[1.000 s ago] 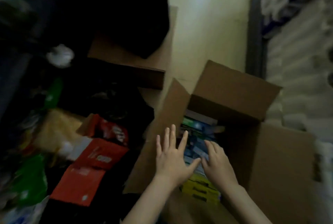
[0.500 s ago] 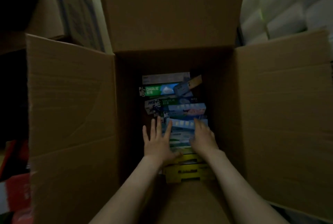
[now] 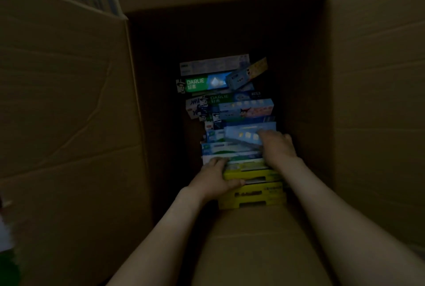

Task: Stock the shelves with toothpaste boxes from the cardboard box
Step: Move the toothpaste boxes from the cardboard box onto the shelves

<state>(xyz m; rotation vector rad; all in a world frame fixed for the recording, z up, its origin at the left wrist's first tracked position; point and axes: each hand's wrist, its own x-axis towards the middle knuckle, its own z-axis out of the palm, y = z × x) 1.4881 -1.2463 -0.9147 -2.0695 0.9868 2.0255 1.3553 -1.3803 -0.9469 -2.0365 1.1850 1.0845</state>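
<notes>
Dim room, open cardboard box fills frame. Deep inside, centre frame: toothpaste boxes piled loose and skewed. We see left hand clamped on pile's left end, right hand curled over right end. Risk: uneven squeeze on lift, middle ones slip out and spill.
</notes>
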